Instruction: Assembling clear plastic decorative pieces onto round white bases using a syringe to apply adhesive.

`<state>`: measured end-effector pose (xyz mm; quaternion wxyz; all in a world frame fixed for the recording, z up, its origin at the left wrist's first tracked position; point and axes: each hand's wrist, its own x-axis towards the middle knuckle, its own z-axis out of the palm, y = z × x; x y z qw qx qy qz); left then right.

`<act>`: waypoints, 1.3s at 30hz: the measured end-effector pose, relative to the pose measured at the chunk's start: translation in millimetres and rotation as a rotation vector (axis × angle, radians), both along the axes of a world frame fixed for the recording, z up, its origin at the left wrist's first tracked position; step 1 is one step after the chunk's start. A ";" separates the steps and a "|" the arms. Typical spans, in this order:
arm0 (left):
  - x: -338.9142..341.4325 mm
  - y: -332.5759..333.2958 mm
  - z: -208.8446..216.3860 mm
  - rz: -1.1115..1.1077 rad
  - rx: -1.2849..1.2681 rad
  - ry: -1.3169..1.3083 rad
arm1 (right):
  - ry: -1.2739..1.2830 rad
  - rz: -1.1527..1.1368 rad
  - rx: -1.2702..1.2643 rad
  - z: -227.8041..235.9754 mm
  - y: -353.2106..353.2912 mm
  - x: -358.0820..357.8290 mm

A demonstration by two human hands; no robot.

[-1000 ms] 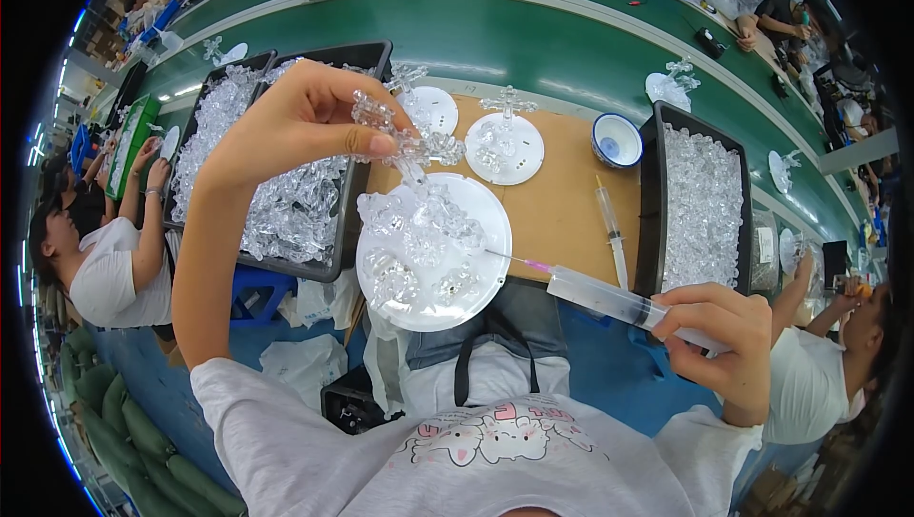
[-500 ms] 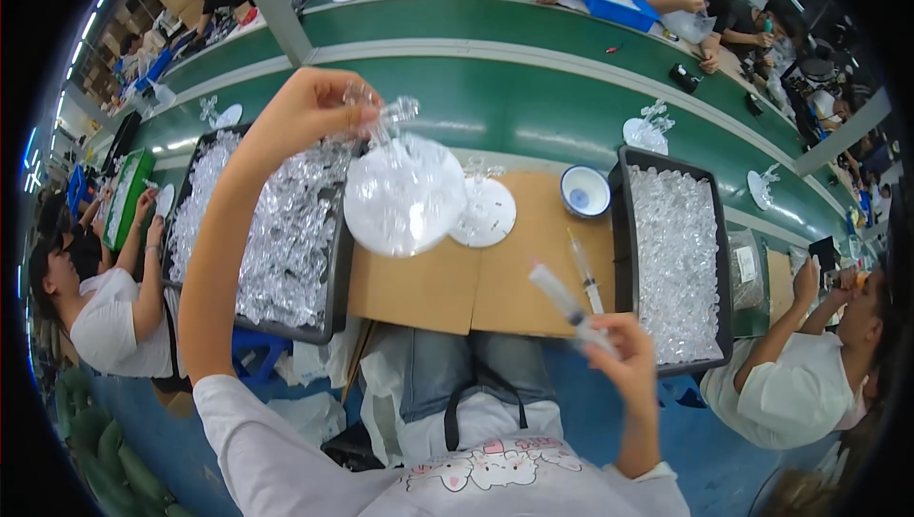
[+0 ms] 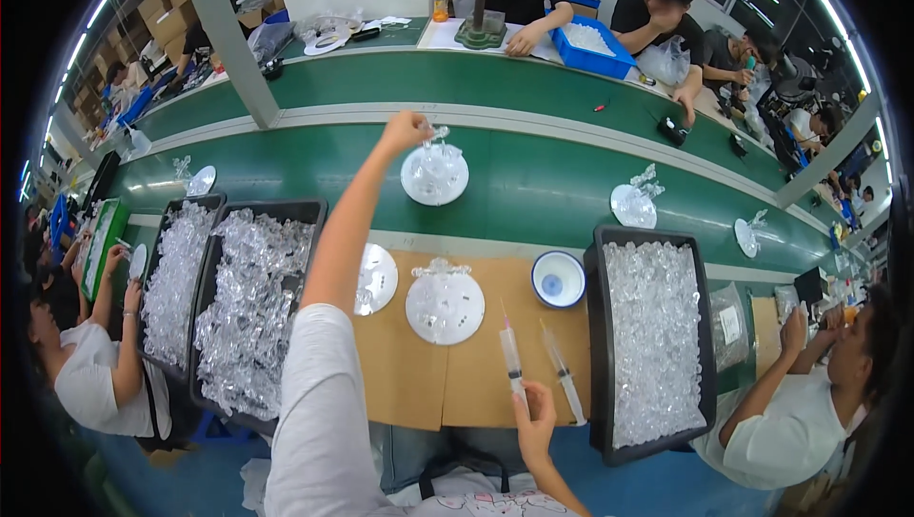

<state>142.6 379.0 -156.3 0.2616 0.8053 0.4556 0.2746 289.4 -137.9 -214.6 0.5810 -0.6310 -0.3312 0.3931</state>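
Observation:
Stretched far forward over the green belt, my left hand [image 3: 407,131] pinches the clear plastic piece on the edge of a white disc [image 3: 434,179]. My right hand [image 3: 536,422], low over the cardboard, grips a syringe [image 3: 512,353] whose needle end points away from me. A second syringe [image 3: 564,376] lies on the cardboard [image 3: 476,398] to its right. Another white disc [image 3: 447,312] with a clear piece at its far edge rests in the middle of the cardboard. A further white disc [image 3: 379,279] is partly hidden behind my left arm.
Black bins of clear plastic parts stand at left [image 3: 249,317] and right [image 3: 657,346]. A blue-rimmed white bowl [image 3: 559,281] sits beside the right bin. More discs [image 3: 633,206] lie on the green belt [image 3: 533,169]. People work on both sides and across the belt.
My left hand has carried the white disc forward, from above the left bin and cardboard to over the belt. My right hand has moved left with the syringe, now more upright. The view has shifted.

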 end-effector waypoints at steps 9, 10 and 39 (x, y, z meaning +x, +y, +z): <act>-7.3 -40.3 -2.0 0.047 0.317 0.286 | -0.421 -0.051 -0.075 -24.7 27.7 -7.0; -13.8 -65.4 19.8 0.019 0.395 0.379 | -0.466 -0.048 -0.078 -20.8 33.1 -3.9; -301.4 -261.0 -31.7 0.465 0.551 0.832 | -0.382 0.058 0.096 78.7 -43.4 6.4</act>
